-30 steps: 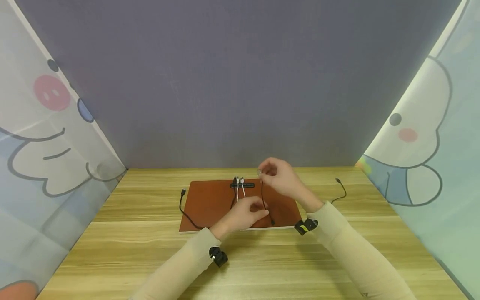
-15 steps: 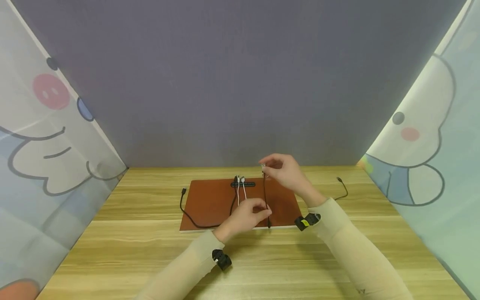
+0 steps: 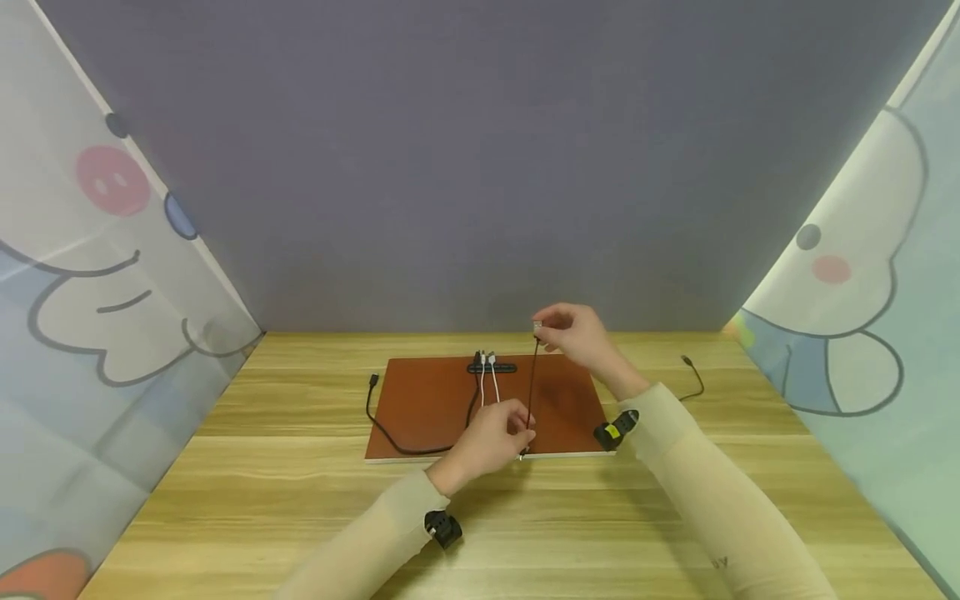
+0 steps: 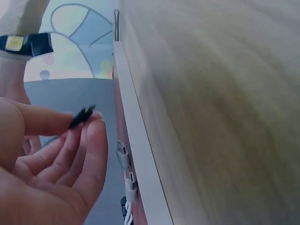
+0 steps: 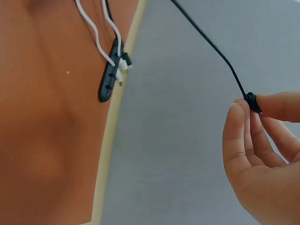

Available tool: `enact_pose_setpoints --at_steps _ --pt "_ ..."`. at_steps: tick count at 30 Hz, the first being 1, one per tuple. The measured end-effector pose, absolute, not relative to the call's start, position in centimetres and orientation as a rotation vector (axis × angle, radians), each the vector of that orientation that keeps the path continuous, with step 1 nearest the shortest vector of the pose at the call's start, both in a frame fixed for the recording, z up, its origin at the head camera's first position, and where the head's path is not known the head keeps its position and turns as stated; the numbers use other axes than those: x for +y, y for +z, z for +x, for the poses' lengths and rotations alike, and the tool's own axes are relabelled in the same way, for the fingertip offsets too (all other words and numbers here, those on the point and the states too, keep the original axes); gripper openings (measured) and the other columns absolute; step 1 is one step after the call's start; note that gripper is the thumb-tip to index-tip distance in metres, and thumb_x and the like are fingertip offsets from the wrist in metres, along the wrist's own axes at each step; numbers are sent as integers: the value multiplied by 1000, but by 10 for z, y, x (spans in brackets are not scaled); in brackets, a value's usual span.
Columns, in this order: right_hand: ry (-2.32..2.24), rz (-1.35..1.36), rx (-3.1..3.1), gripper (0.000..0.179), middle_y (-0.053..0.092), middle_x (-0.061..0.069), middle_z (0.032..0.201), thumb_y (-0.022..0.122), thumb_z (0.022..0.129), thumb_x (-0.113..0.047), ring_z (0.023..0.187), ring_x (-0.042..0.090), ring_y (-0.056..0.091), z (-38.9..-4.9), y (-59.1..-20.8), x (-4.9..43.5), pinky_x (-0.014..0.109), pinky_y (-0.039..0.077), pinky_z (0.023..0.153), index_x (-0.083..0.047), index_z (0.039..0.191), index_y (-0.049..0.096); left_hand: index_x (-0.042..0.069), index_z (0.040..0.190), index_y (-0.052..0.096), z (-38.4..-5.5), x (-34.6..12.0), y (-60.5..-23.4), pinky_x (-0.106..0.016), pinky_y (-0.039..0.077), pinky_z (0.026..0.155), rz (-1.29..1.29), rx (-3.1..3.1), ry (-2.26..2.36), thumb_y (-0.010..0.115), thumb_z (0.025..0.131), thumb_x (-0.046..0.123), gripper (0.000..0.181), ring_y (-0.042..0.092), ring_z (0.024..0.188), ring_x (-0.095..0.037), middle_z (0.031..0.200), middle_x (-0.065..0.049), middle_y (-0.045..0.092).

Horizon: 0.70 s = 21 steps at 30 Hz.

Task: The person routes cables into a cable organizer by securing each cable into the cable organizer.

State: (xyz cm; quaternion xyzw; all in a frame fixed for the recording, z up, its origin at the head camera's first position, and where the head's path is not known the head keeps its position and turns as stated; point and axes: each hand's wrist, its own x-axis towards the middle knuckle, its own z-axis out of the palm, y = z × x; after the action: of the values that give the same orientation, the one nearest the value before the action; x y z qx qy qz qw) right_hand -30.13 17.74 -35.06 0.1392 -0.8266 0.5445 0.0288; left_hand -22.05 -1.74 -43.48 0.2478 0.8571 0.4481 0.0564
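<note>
A thin black cable [image 3: 533,375] is stretched nearly upright between both hands, above the brown board [image 3: 427,400]. The right hand [image 3: 581,337] pinches its upper plug between thumb and fingers; that black plug [image 5: 253,102] shows in the right wrist view. Lower down, the left hand [image 3: 491,433] pinches the other end, where a small black connector [image 4: 82,117] pokes out past the fingertips. Left of the held cable, a black cable clip [image 3: 510,367] lies along the board's far edge. Two white cables [image 3: 496,383] and a black one sit in its slots.
From the clip, the other black cable [image 3: 405,450] curves across the board to a plug [image 3: 373,379] at its left. Another short black cable [image 3: 699,379] lies on the wooden table [image 3: 300,500] to the right. A grey panel [image 3: 480,167] stands behind.
The right hand has risen slightly, drawing the held cable straighter. Its lower connector has swung leftward to the left hand's fingertips. The clip and its cables have stayed in place.
</note>
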Motion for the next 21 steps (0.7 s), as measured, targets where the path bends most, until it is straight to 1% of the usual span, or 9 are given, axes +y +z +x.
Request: enact_pose_setpoints --at_steps 4,8,10,14,16,18,19,20,21 --pt "1676 391 -2561 22 70 17 101 69 95 -4 81 25 69 -307 -354 179 54 57 82 0 116 70 7 102 68 -217 -15 -433 -25 48 62 750 2657 1292 69 97 8 5 58 68 -5 83 4 68" --pt "1601 397 -2606 22 70 17 103 69 96 -7 85 28 69 -311 -357 178 44 59 79 -1 117 69 5 103 69 -216 -14 -433 -24 48 61 753 2681 1254 71 96 9 8 58 66 -3 81 7 67" --pt "1566 396 -2626 22 71 16 104 68 97 -8 86 29 69 -313 -359 177 39 59 76 -1 118 69 4 105 70 -215 -13 -433 -23 50 63 745 2687 1249 72 95 9 12 60 68 -3 83 7 67" --pt "1532 384 -2645 21 70 16 104 68 98 -11 91 36 69 -319 -361 172 37 59 74 -2 117 68 -1 112 71 -211 -10 -431 -27 54 69 703 2756 1197 73 94 8 20 67 79 -10 92 -2 72" --pt "1527 379 -2647 21 70 16 105 68 98 -11 92 38 69 -324 -363 170 36 59 74 -2 117 68 -1 113 71 -209 -8 -429 -26 55 68 695 2813 1138 73 94 9 22 68 77 -11 94 -6 74" --pt "1533 375 -2642 22 70 17 104 68 97 -9 94 41 68 -328 -366 167 36 59 74 0 117 67 1 103 72 -208 -7 -428 -24 52 59 712 2855 1078 72 95 10 13 64 65 -8 85 -6 73" --pt "1532 372 -2642 22 70 18 104 68 97 -10 94 41 68 -330 -367 166 35 59 73 1 117 67 2 95 71 -208 -6 -427 -22 48 55 726 2872 1057 72 95 11 9 59 58 -5 77 -4 70" --pt "1536 370 -2639 22 70 18 104 68 97 -9 94 42 68 -331 -369 165 35 59 73 2 117 67 5 86 68 -207 -6 -426 -21 45 51 740 2885 1041 72 95 11 12 53 52 -3 70 -1 66" --pt "1538 364 -2639 22 70 18 104 68 97 -9 95 42 68 -332 -369 165 36 59 73 2 117 67 8 78 64 -207 -5 -426 -20 40 48 752 2893 1030 71 96 11 20 46 47 -2 62 1 60"
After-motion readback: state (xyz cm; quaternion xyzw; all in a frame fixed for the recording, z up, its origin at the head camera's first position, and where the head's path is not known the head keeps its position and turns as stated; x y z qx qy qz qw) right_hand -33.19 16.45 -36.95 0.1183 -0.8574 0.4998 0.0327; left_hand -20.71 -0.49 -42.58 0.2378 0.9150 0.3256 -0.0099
